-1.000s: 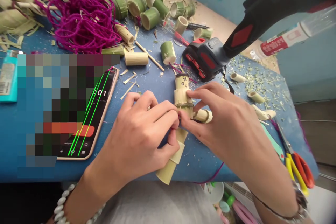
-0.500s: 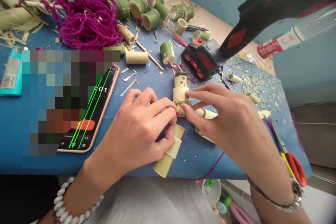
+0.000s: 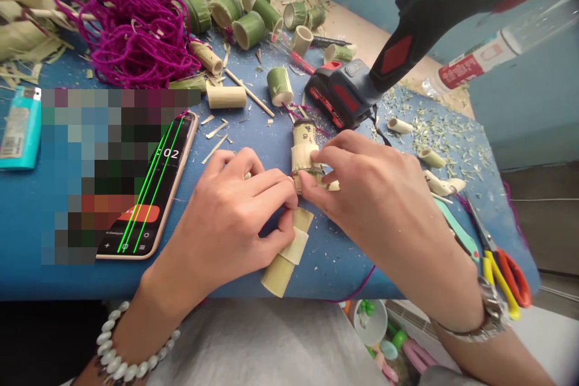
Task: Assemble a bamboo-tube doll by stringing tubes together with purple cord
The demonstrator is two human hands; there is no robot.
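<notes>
While held, jointed bamboo tube (image 3: 304, 154) between left hand (image 3: 226, 229) and right hand (image 3: 375, 193)

Smooth, satin-finished pale bamboo tube (image 3: 304, 154) on a matt blue painted worktop (image 3: 235, 283), with a heap of rough magenta fibre cord (image 3: 136, 30) at ten o'clock and a glossy black-and-red plastic drill (image 3: 407, 42) at two o'clock.
</notes>
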